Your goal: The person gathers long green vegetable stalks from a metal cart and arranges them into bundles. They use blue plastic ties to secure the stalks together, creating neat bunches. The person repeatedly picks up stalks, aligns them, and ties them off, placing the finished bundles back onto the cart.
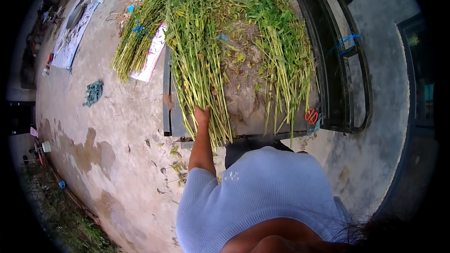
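My left hand (202, 114) is closed around part of a pile of long green leafy stalks (197, 65), near their cut lower ends. Some finger detail is hidden among the stems. This pile lies along the left side of a flat cart bed (243, 98), leafy tops pointing away from me and bare stems overhanging the near edge. To the right on the same bed rests a second pile of leafy stalks (283, 51). My right hand does not show. Red-handled scissors (311, 116) sit at the bed's near right corner.
A black metal side rail (363, 79) borders the bed's right. On the concrete floor at left, a tied stalk bundle (133, 42) lies by a white-and-pink sack (152, 56). Farther left are a crumpled green net-like bundle (93, 93) and a spread pale sheet (70, 49).
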Action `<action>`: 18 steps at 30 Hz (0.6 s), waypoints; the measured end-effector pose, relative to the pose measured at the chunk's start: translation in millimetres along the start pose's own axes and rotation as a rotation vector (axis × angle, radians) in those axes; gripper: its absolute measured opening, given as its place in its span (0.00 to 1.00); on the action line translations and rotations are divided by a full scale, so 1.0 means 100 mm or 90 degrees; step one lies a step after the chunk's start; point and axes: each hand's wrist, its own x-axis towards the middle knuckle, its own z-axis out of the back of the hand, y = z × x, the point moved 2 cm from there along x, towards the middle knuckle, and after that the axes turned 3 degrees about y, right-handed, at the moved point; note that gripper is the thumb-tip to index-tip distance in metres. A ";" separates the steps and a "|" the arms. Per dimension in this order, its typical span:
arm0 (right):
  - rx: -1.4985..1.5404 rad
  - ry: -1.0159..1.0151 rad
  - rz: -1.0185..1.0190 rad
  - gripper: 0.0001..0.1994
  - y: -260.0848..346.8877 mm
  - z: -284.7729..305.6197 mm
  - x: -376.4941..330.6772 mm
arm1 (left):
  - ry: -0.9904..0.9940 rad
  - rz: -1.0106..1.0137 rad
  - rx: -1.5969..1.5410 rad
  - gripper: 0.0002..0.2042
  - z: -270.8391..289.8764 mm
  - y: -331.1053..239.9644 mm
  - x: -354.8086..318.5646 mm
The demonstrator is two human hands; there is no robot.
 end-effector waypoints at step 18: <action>-0.014 -0.002 0.047 0.09 0.20 0.02 0.16 | 0.029 0.028 0.238 0.38 0.18 -0.23 -0.23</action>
